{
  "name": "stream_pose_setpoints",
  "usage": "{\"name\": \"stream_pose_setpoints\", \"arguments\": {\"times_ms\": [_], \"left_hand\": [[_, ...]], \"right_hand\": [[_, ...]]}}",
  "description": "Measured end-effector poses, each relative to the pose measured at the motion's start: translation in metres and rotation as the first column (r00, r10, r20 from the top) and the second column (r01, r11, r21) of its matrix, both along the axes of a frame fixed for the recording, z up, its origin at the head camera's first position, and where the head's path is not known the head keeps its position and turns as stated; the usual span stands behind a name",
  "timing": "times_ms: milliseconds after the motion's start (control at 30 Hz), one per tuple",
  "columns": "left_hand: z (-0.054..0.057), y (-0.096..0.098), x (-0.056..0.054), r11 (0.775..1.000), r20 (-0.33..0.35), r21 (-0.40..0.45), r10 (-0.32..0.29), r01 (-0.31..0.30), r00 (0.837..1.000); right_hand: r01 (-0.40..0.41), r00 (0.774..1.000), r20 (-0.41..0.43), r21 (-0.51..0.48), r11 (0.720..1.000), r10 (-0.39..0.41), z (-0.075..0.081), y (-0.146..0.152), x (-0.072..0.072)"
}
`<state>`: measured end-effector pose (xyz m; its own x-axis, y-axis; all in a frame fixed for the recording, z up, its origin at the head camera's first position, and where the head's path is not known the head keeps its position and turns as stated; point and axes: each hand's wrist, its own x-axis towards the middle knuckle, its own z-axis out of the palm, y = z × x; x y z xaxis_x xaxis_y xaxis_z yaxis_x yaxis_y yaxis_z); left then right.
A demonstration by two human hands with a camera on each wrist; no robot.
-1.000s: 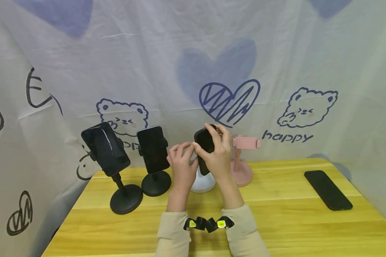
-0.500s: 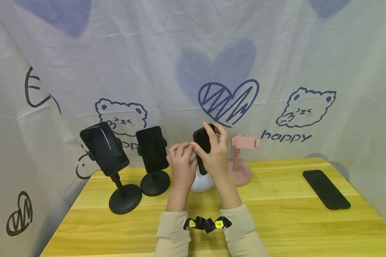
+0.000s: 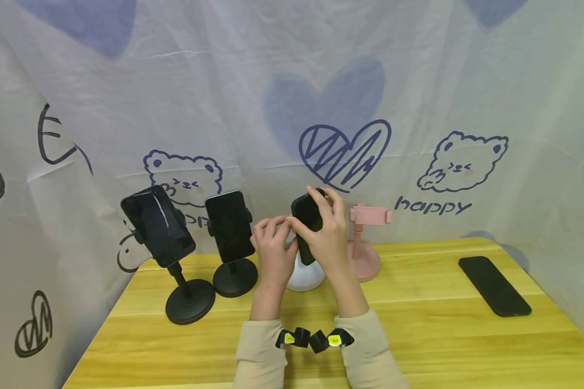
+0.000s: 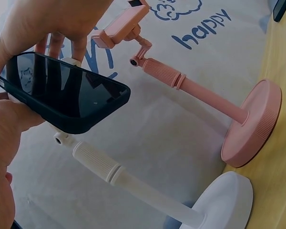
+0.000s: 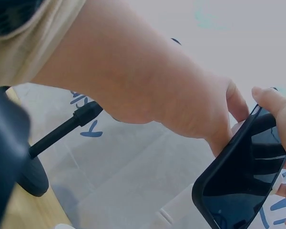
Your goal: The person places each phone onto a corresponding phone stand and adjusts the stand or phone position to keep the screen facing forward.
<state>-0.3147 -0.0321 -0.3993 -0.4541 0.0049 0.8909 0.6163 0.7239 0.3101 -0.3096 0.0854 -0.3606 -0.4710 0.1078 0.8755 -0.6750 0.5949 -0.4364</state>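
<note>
A black smartphone (image 3: 303,208) stands tilted in front of a white phone stand (image 3: 305,279). My right hand (image 3: 330,237) grips the phone across its face, thumb on the left edge and fingers at the upper right. At the phone's left edge, my left hand (image 3: 274,254) has its fingers curled. In the right wrist view, a small white part (image 5: 237,127) shows between the left thumb and fingers behind the phone (image 5: 243,176). The left wrist view shows the white stem (image 4: 133,183) running below the phone (image 4: 69,93); most of the clamp is hidden.
Two black stands to the left hold a tilted phone (image 3: 159,226) and a more upright phone (image 3: 231,226). A pink phone stand (image 3: 364,262) with a bare clamp is close on the right. Another black phone (image 3: 495,286) lies on the wooden table (image 3: 433,335), with a printed curtain (image 3: 418,81) behind.
Both hands keep almost the same pose at the phone and white stand. The whole scene shifts slightly left in the view; nothing else visibly moves.
</note>
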Motion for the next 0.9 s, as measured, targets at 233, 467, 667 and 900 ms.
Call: {"name": "stream_pose_setpoints", "arguments": {"times_ms": [233, 467, 667, 900], "left_hand": [[0.0002, -0.0009, 0.0018, 1.0, 0.056, -0.011, -0.007, 0.008, 0.998], [-0.0004, -0.002, 0.0017, 1.0, 0.076, -0.026, -0.006, 0.008, 0.997], [0.0001, -0.0026, 0.0017, 0.999, 0.056, -0.036, 0.004, -0.002, 0.998], [0.0008, -0.0024, -0.0011, 0.999, 0.007, -0.042, 0.012, -0.012, 1.0]], "right_hand": [[0.001, 1.0, -0.016, -0.017, 1.0, -0.002, -0.0027, 0.0007, -0.0005], [0.006, 1.0, -0.019, -0.023, 1.0, -0.006, -0.0043, 0.0014, -0.001], [0.0, 1.0, -0.008, -0.014, 1.0, 0.0, -0.003, 0.0024, 0.0005], [0.014, 1.0, 0.001, -0.025, 1.0, -0.014, -0.001, 0.0062, 0.0006]]}}
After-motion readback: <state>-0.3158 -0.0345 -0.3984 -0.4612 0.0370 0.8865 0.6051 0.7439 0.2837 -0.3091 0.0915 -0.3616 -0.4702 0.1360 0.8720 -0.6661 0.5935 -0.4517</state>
